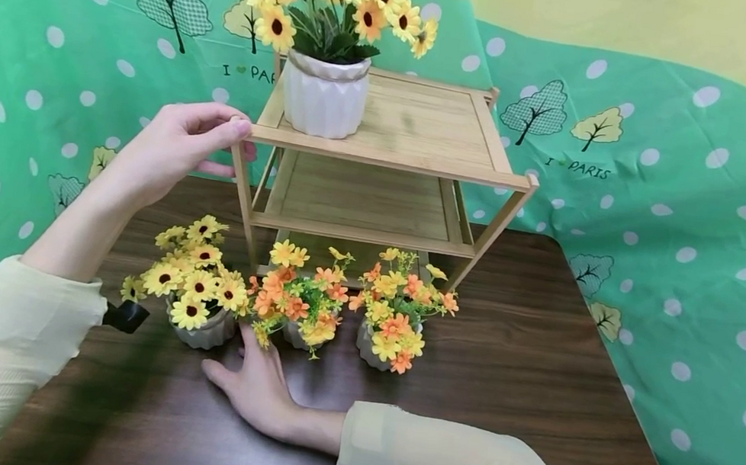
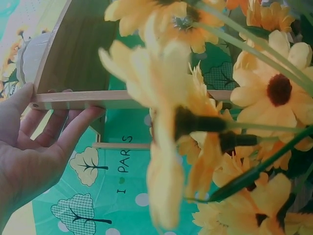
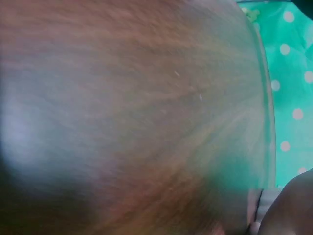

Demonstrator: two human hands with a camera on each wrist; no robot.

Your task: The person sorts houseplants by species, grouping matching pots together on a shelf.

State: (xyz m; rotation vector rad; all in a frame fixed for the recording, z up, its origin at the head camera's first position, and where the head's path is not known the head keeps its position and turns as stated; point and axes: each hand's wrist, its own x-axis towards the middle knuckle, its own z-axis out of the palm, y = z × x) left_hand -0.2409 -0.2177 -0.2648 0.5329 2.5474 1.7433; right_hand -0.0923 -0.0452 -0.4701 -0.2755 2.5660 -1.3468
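My left hand [image 1: 186,138] grips the front left corner of a two-tier wooden shelf [image 1: 419,126], thumb at the front edge and fingers around behind the leg. The left wrist view shows that hand [image 2: 44,142] pinching the shelf edge [image 2: 117,96], with large yellow flowers [image 2: 279,90] close to the camera. Low on the table, my right hand [image 1: 261,389] reaches beside a white pot of yellow daisies [image 1: 204,290], fingers extended and thumb apart. Its fingertips are right at that pot, partly hidden by flowers.
On the shelf's top left stands a white pot [image 1: 325,97] of taller yellow flowers. Two pots of orange and yellow flowers, a middle one [image 1: 299,297] and a right one [image 1: 398,312], stand before the shelf. A green patterned cloth [image 1: 683,298] hangs around the dark wooden table [image 1: 524,357].
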